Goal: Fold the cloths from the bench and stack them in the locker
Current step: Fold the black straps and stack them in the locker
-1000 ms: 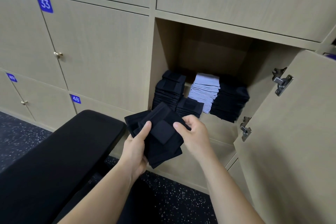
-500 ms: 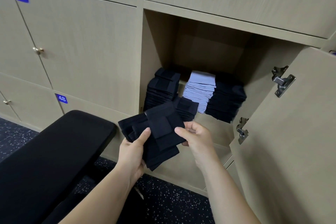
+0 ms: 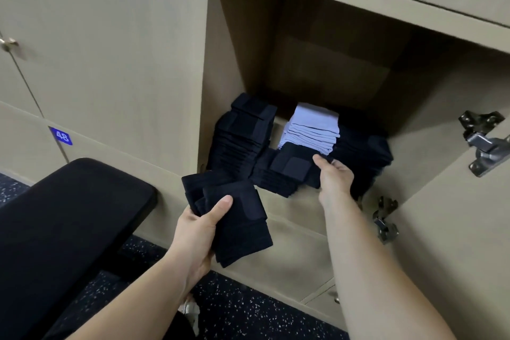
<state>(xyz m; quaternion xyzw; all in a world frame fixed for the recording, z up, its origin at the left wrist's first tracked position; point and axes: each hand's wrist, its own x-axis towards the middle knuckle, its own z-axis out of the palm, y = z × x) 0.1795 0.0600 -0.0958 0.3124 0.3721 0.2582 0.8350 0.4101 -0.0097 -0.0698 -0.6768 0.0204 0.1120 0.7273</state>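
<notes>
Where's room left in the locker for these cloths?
The locker is crowded: left black stack, pale stack, right black stack, low front stack at the right hand. Bare: a narrow gap between left and pale stacks, and headroom above the low one.

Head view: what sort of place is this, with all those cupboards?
Probably a gym changing room: a wall of wooden lockers, a blue 48 tag on one, a black padded bench and a speckled rubber floor.
</notes>
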